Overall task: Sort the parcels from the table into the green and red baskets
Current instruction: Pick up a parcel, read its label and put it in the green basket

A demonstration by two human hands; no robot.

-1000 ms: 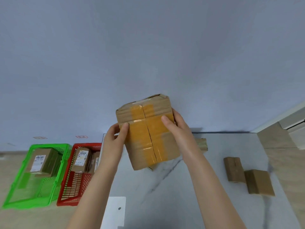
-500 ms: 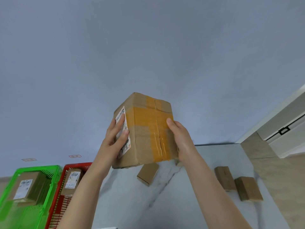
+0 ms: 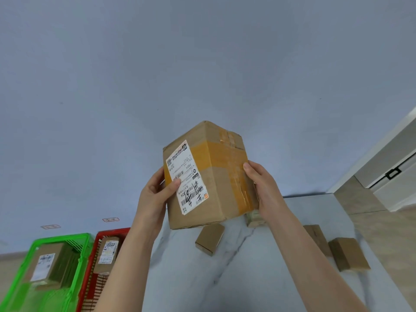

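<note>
**Parcel held up between both hands, label side showing**

Parcels sit in both baskets at far left: one labelled box in the green basket [image 3: 63, 237], another in the red basket [image 3: 112, 232] touching beside it. The left hand [image 3: 153, 199] grips the big taped parcel [image 3: 216, 176], fingers curled behind it and thumb on its white label. The parcel is held tilted above the tabletop [image 3: 225, 284]. The right hand [image 3: 263, 188] clasps its taped right side. Four small boxes [image 3: 209, 240] lie on the tabletop below and to the right.

Brown parcel [image 3: 216, 188], green basket [image 3: 83, 242], red basket [image 3: 101, 235], grey-veined white table [image 3: 236, 278].
</note>
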